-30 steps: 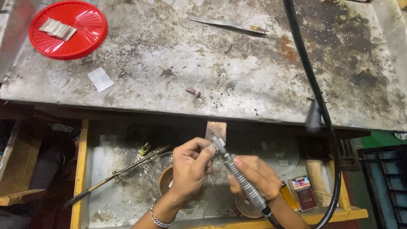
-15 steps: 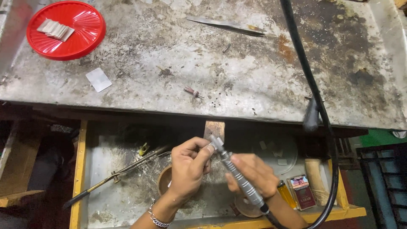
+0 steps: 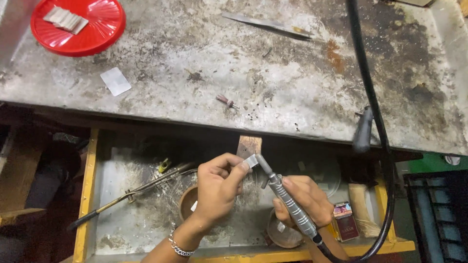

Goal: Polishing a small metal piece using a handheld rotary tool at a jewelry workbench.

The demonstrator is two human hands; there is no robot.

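My left hand (image 3: 219,187) pinches a small silver metal piece (image 3: 250,161) between thumb and fingers, over an open drawer. My right hand (image 3: 304,199) grips a ribbed metal rotary handpiece (image 3: 287,204) like a pen. Its tip touches the metal piece beside a small wooden peg (image 3: 249,145) that sticks out from under the bench edge. A black flexible shaft (image 3: 375,122) runs from the handpiece up across the bench. A chain bracelet (image 3: 179,247) is on my left wrist.
A worn metal benchtop (image 3: 273,68) carries a red plate (image 3: 80,24) with several silver strips, a small white card (image 3: 116,81), a small burr (image 3: 226,101) and tweezers (image 3: 268,24). The yellow-edged drawer (image 3: 87,195) holds a long-handled tool (image 3: 131,194), small bowls (image 3: 187,202) and a small box (image 3: 345,221).
Both hands stay at the peg with the handpiece tip against the metal piece. The view has shifted slightly; nothing else has moved.
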